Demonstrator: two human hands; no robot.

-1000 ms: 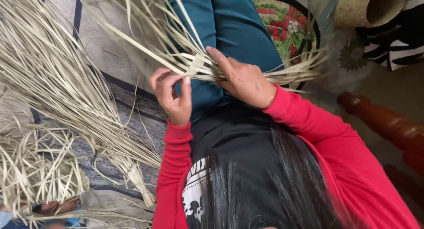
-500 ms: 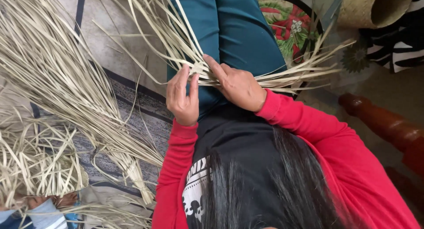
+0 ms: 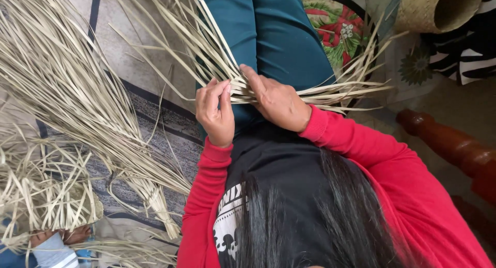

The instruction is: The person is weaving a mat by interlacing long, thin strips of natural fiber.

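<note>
Since the earlier frames the left hand (image 3: 217,113) had closed in beside the right hand (image 3: 276,103), so both now pinched the same crossing of pale straw strips (image 3: 217,56) over the lap in teal trousers (image 3: 274,35). The strips were flat, dry and stiff, and they fanned outward. A bigger loose bundle (image 3: 67,103) lay on the mat at the left.

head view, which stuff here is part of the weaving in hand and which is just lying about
In hand:
left hand
right hand
pale straw strips held across the lap

Lying about:
loose strip bundle on the mat
woven basket
red wooden post
flowered cushion
</note>
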